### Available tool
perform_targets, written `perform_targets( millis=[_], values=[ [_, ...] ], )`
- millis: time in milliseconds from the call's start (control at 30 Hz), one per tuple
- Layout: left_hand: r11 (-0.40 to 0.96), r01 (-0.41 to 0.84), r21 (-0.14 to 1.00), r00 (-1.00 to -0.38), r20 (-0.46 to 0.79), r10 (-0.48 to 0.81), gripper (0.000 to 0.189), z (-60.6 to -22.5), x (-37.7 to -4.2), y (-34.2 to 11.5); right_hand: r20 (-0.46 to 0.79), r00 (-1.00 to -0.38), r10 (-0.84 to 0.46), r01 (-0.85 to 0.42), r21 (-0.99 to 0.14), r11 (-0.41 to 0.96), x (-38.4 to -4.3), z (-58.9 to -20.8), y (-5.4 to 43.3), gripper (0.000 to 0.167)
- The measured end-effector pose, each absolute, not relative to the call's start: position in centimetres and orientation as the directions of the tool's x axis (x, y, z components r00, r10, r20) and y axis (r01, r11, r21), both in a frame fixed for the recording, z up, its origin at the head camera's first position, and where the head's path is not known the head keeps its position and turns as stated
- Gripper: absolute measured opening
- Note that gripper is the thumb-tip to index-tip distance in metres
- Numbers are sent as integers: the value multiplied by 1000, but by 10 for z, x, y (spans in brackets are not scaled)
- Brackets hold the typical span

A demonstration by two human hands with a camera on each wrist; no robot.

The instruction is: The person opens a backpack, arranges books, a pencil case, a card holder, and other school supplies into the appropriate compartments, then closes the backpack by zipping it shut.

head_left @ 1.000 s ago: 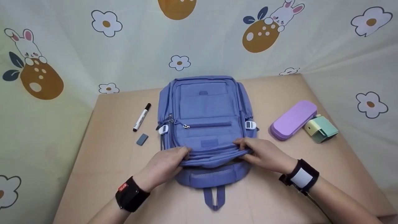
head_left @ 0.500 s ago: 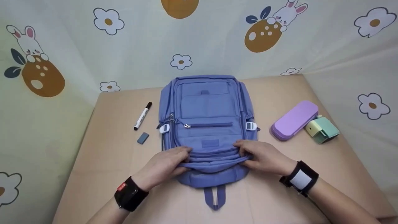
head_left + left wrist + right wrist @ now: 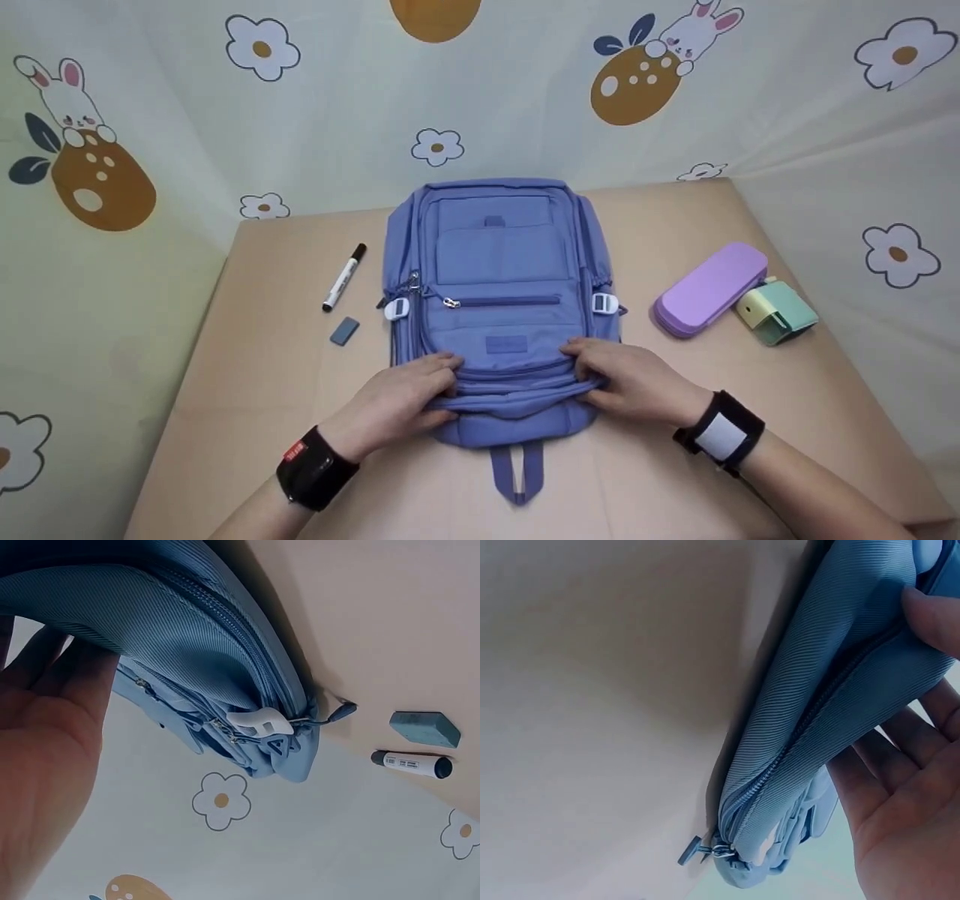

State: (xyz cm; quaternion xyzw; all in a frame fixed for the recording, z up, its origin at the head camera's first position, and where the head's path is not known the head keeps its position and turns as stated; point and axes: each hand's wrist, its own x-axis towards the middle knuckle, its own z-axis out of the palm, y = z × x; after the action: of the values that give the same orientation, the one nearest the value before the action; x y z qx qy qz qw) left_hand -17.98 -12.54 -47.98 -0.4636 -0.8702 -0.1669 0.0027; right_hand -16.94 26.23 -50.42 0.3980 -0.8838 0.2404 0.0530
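A blue backpack [image 3: 499, 255] lies front side up, its hanging loop [image 3: 517, 476] toward me. My left hand [image 3: 401, 397] pinches the near left edge of its front panel, thumb below and fingers above. On the near right edge, my right hand [image 3: 637, 379] grips the same panel between thumb and fingers. In the right wrist view a zip [image 3: 810, 720] runs along the bag's side, below the fold held by the thumb [image 3: 934, 619]. The left wrist view shows the zip track [image 3: 225, 615] curving to a white buckle [image 3: 261, 721]. The bag's inside is hidden.
Left of the backpack lie a black-capped white marker [image 3: 344, 277] and a grey-blue eraser [image 3: 344, 331]. To the right are a purple pencil case [image 3: 709, 289] and, against it, a small green and yellow box-like item [image 3: 780, 311]. A patterned curtain [image 3: 337, 112] backs the table [image 3: 262, 315].
The panel edge has come down toward me between both hands, covering the gap and much of the padded part by the loop. Both hands keep their hold and have barely moved.
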Motion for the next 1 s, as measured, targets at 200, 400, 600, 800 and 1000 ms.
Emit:
perform_targets(
  millis=[200, 400, 600, 800, 1000],
  values=[
    [538, 760, 364, -618, 151, 771, 30, -472, -180, -132, 245, -687, -684, -716, -387, 581, -171, -501, 260, 29],
    [602, 727, 331, -686, 324, 651, 27, -469, -196, -149, 180, -713, -678, -684, -391, 615, -172, -493, 256, 35],
    [757, 499, 422, -860, 352, 371, 41, -477, -226, -168, 168, -715, -678, -684, -366, 631, -171, -488, 256, 39],
    [813, 319, 488, -947, 208, 246, 47, -484, -244, -178, 153, -717, -680, -679, -370, 634, -172, -484, 257, 41],
    [835, 250, 491, -968, 118, 220, 44, -490, -257, -180, 86, -713, -696, -673, -365, 644, -181, -464, 250, 40]
  ],
)
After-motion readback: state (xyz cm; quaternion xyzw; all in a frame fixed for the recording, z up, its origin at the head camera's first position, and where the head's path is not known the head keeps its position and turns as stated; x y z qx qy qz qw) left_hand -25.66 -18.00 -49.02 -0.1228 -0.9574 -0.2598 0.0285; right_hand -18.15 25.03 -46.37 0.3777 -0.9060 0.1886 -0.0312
